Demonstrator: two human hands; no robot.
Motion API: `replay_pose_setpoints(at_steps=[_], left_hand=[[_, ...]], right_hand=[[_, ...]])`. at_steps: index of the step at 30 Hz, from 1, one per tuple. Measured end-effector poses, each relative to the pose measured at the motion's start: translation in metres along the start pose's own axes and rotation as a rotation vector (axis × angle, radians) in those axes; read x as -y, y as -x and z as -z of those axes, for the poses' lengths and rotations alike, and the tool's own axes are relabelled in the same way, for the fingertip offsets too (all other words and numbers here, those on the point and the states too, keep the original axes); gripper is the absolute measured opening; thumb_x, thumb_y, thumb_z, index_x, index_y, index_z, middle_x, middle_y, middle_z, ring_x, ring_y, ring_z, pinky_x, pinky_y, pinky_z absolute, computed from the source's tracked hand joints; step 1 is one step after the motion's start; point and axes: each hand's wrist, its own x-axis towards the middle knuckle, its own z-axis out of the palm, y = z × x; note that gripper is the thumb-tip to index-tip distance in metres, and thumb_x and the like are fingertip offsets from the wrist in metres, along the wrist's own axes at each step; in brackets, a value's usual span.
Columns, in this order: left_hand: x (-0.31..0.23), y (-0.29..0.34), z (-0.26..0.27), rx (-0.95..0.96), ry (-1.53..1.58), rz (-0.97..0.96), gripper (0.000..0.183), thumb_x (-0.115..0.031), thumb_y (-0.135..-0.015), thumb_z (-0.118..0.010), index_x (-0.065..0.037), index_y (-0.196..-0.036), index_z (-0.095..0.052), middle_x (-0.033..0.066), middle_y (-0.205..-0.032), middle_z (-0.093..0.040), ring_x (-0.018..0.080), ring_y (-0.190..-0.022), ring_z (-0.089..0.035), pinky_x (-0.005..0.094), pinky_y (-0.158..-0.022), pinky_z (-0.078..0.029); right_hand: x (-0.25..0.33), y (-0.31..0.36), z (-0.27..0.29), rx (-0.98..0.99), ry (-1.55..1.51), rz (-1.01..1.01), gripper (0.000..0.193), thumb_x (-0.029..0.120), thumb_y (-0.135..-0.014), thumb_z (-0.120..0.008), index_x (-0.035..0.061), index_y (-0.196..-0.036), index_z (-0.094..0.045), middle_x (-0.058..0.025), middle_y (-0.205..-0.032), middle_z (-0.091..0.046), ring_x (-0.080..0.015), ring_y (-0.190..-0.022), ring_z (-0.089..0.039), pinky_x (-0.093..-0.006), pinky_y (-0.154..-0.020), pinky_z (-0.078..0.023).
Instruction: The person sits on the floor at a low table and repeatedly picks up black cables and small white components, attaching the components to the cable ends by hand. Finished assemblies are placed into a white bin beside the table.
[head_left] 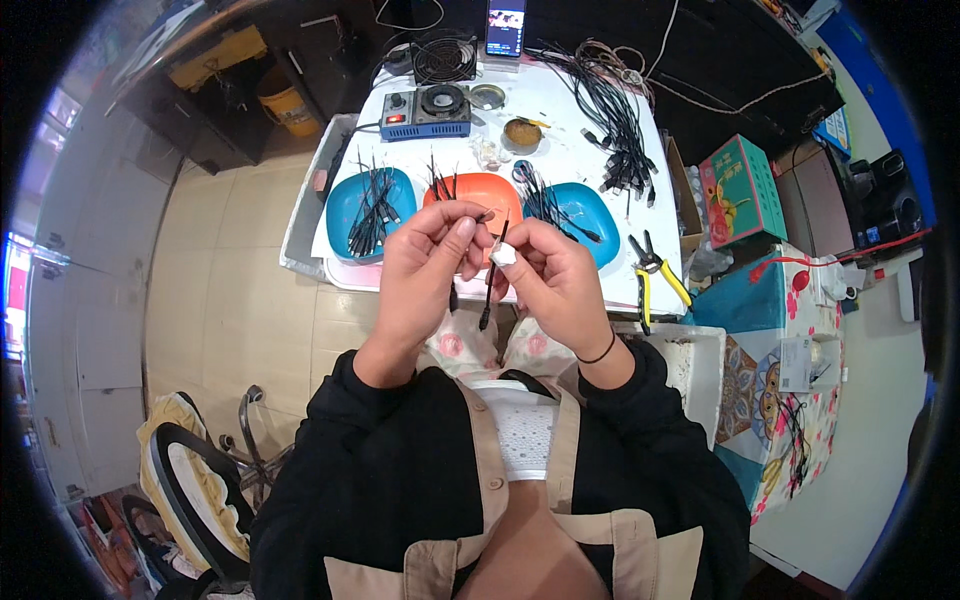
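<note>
Over the near edge of the table, my left hand (425, 262) and my right hand (556, 276) meet at chest height, fingertips almost touching. A short black cable (489, 292) hangs from the right hand's pinch, its plug end down. White wrapping or a scrap (503, 255) covers the right thumb tip. My left fingers are pinched around the thin dark end of a cable; another plug dangles just below them. Behind the hands is an orange tray (488, 186) with cables, between a left blue tray (341, 212) of black cables and a right blue tray (590, 207) with more.
Yellow-handled wire strippers (655, 280) lie at the table's right edge. Farther back are a blue device with a knob (425, 122), a tin of amber material (522, 132), a fan (445, 60), a propped phone (505, 28) and a heap of black cables (622, 135).
</note>
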Motion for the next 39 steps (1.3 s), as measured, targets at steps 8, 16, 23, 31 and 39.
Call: replay_pose_setpoints(at_steps=[8, 16, 23, 31, 39], left_hand=[[0.000, 0.018, -0.007, 0.008, 0.017, -0.022, 0.016, -0.008, -0.092, -0.058, 0.003, -0.104, -0.058, 0.0032, -0.084, -0.062, 0.0045, -0.069, -0.052, 0.0174, -0.057, -0.040], [-0.003, 0.027, -0.014, 0.046, -0.051, 0.064, 0.015, -0.009, -0.094, -0.056, 0.003, -0.102, -0.058, 0.0006, -0.077, -0.057, 0.0028, -0.066, -0.048, 0.0164, -0.055, -0.036], [-0.002, 0.028, -0.012, 0.095, -0.129, 0.060, 0.015, -0.008, -0.094, -0.056, 0.005, -0.102, -0.057, 0.0030, -0.084, -0.059, 0.0059, -0.074, -0.055, 0.0194, -0.066, -0.045], [-0.001, 0.028, -0.006, 0.068, -0.098, 0.041, 0.015, -0.004, -0.092, -0.057, 0.007, -0.102, -0.057, 0.0050, -0.089, -0.061, 0.0079, -0.077, -0.059, 0.0221, -0.069, -0.049], [0.009, 0.029, -0.007, -0.052, -0.358, -0.216, 0.011, -0.003, -0.090, -0.061, 0.005, -0.097, -0.060, 0.0060, -0.084, -0.064, 0.0069, -0.073, -0.060, 0.0202, -0.065, -0.049]], right_hand=[[-0.005, 0.007, -0.003, -0.028, 0.007, 0.070, 0.004, 0.002, -0.092, -0.051, -0.0008, -0.095, -0.051, -0.0065, -0.083, -0.062, -0.0096, -0.074, -0.061, -0.0183, -0.058, -0.047], [0.005, 0.007, 0.009, -0.135, 0.024, 0.110, 0.017, 0.001, -0.084, -0.063, -0.0016, -0.099, -0.055, 0.0048, -0.070, -0.050, -0.0002, -0.060, -0.041, -0.0165, -0.056, -0.035], [-0.002, 0.000, 0.011, -0.168, 0.030, 0.095, 0.014, 0.009, -0.087, -0.065, -0.0016, -0.095, -0.059, 0.0080, -0.064, -0.046, 0.0010, -0.056, -0.035, -0.0157, -0.052, -0.027], [-0.008, -0.003, 0.017, -0.150, -0.230, -0.061, 0.019, 0.014, -0.089, -0.066, -0.0023, -0.096, -0.061, 0.0065, -0.070, -0.054, -0.0002, -0.061, -0.043, -0.0168, -0.056, -0.037], [0.000, 0.005, 0.004, -0.217, 0.030, 0.002, 0.014, 0.006, -0.086, -0.067, -0.0042, -0.094, -0.063, 0.0089, -0.064, -0.046, 0.0006, -0.058, -0.036, -0.0169, -0.051, -0.029]])
